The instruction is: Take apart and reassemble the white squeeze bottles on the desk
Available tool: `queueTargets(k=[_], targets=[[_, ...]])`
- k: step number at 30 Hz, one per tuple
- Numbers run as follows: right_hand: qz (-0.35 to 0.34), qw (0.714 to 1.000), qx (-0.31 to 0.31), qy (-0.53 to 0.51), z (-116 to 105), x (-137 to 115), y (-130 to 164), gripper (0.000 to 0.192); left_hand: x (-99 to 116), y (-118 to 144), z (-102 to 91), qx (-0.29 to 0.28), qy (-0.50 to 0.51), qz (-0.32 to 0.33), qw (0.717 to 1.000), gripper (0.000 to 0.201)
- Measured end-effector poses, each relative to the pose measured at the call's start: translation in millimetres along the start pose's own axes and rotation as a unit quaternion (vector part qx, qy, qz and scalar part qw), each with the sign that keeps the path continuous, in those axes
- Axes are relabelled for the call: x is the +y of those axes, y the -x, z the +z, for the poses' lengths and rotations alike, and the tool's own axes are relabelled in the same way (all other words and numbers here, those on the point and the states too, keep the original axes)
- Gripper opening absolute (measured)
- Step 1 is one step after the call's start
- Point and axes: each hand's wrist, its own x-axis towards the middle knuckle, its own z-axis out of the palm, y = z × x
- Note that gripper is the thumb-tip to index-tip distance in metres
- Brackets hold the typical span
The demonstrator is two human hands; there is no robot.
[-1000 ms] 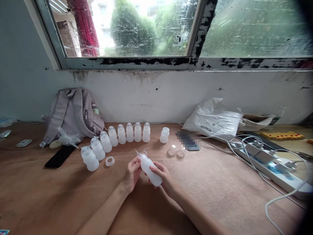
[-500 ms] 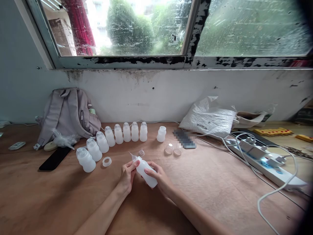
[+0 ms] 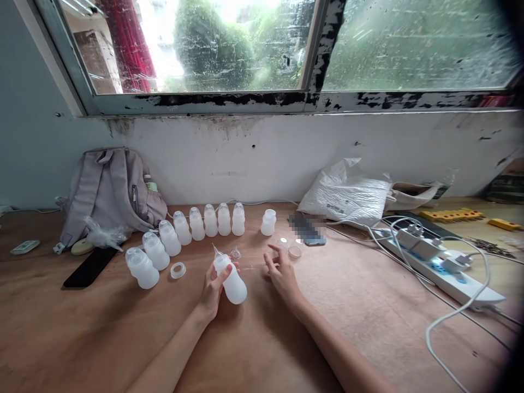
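A frosted white baby bottle (image 3: 234,285) with a clear pointed tip at its top lies tilted in my left hand (image 3: 213,289), whose fingers wrap round its neck. My right hand (image 3: 283,275) is off the bottle, fingers apart, reaching over the table beside two clear round caps. One clear cap (image 3: 295,251) shows fully; the other cap (image 3: 282,240) is partly covered by my fingers. Behind the held bottle lies a small clear nipple piece (image 3: 235,253). Farther back stands an open bottle without a top (image 3: 268,222).
Several capped bottles (image 3: 197,224) stand in a curved row at the left, with a white ring (image 3: 178,270) near them. A black phone (image 3: 90,268) and a backpack (image 3: 110,191) lie farther left. A power strip (image 3: 446,267) with looping cables and a silver bag (image 3: 347,194) occupy the right.
My right hand has let go of the bottle and moved right and up to the clear caps, opening its fingers. My left hand keeps the bottle, now more upright and slightly left.
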Motion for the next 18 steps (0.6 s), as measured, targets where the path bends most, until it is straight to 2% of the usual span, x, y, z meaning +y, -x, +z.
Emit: queueTargets(k=[1, 3, 6, 11, 15, 18], targets=[[-0.019, 0.998, 0.035, 0.046, -6.0, 5.8, -6.3, 0.044, 0.4, 0.2, -0.4, 0.004, -0.013, 0.006, 1.000, 0.037], [-0.030, 0.992, 0.067, 0.106, -17.1, 16.2, -16.9, 0.049, 0.1, 0.2, -1.9, 0.012, -0.054, 0.035, 0.998, 0.036], [-0.010, 0.987, 0.073, 0.142, -27.0, 27.9, -26.5, 0.053, -2.8, -0.7, -4.8, 0.009, -0.127, 0.086, 0.988, 0.031], [-0.054, 0.978, 0.104, 0.175, -27.1, 35.2, -30.0, 0.043, -8.2, -3.4, -6.6, -0.038, -0.231, 0.130, 0.963, 0.034], [-0.051, 0.981, 0.074, 0.171, -25.7, 36.7, -30.0, 0.038, -12.3, -5.0, -6.4, -0.068, -0.295, 0.115, 0.946, 0.042], [-0.010, 0.991, 0.062, 0.118, -26.1, 35.0, -29.8, 0.035, -14.4, -5.5, -6.1, -0.064, -0.342, 0.085, 0.934, 0.051]])
